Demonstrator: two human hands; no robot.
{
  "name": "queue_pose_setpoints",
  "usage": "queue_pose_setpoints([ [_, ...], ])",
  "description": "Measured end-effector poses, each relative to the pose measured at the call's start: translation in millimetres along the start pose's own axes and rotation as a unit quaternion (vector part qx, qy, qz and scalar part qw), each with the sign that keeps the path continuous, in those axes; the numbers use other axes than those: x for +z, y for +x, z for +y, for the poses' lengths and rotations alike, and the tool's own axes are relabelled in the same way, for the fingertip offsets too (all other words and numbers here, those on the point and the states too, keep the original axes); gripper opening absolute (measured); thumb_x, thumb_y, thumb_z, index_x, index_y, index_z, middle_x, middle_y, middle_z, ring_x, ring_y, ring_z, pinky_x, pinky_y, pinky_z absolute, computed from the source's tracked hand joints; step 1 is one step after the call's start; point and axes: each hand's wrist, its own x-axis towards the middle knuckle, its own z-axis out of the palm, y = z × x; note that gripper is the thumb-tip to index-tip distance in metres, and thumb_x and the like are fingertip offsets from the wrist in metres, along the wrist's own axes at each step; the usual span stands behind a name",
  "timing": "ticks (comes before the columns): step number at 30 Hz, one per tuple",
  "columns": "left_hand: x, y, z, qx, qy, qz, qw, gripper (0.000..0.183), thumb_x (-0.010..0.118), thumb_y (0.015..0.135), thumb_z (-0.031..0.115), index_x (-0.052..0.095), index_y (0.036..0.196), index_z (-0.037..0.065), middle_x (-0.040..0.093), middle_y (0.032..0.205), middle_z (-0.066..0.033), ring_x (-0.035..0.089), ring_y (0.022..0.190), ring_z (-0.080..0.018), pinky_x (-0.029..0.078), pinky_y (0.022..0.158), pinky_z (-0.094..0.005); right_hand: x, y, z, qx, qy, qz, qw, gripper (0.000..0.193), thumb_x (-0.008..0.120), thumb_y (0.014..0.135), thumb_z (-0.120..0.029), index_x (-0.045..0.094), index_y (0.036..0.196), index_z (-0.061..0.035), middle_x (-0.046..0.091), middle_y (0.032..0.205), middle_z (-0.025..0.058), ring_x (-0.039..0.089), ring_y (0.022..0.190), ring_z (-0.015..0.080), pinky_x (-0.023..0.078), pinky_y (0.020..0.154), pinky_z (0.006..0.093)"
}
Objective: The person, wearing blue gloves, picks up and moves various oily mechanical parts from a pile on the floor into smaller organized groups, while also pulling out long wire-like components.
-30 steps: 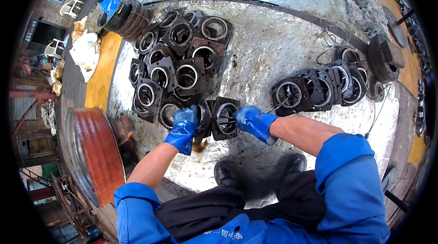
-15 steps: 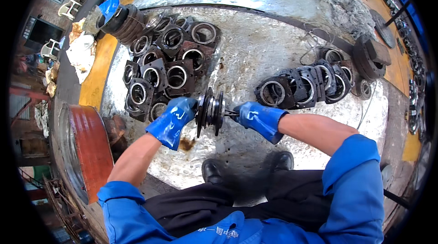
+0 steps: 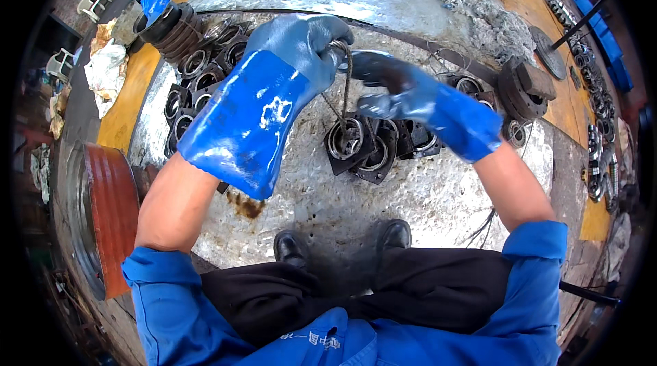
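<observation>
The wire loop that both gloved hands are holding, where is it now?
In the head view, the wire loop hangs at upper centre between the left hand and right hand, running down to the black flanged parts on the pale floor.

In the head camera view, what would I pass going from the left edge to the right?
Rust-red disc → ring parts pile → left hand → wire hook → right hand → dark flange stack → blue crates.

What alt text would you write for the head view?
Two blue-gloved hands, left hand and right hand, grip a bent wire hooked through black flanged bearing housings hanging over a rough metal floor; more housings lie left.
</observation>
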Motion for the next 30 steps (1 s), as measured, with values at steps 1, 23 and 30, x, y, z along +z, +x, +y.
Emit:
queue_pose_setpoints([
  [1,-2.2,-1.5,3.0,-0.009,-0.002,-0.007,1.0,0.026,0.069,0.086,0.009,0.074,0.111,0.012,0.075,0.098,-0.0147,0.074,0.085,-0.03,0.059,0.081,-0.0391,23.0,12.1,4.5,0.059,0.05,0.03,0.997,0.091,0.085,0.08,-0.01,0.033,0.155,-0.0048,0.037,0.157,0.0192,0.055,0.13,0.0315,0.051,0.109,0.044],
  [23,61.9,-131.7,-243.5,-0.338,0.124,-0.109,0.926,0.08,0.075,0.085,0.048,0.047,0.147,0.006,0.068,0.122,-0.0222,0.068,0.109,-0.0356,0.054,0.095,-0.0424,22.3,27.4,53.6,0.23,0.042,0.185,0.955,0.029,0.07,0.098,-0.03,0.071,0.101,-0.001,0.073,0.085,0.006,0.068,0.069,0.0123,0.056,0.062,0.0281],
  [30,48.4,-183.2,-310.5,-0.554,0.195,-0.056,0.807,0.093,0.07,0.086,0.054,0.034,0.153,0.001,0.062,0.134,-0.0226,0.064,0.118,-0.0358,0.052,0.097,-0.0451,26.8,37.6,84.5,0.26,-0.048,0.189,0.946,0.026,0.072,0.096,-0.028,0.073,0.1,-0.0026,0.073,0.088,0.0053,0.067,0.073,0.0114,0.055,0.068,0.028],
])
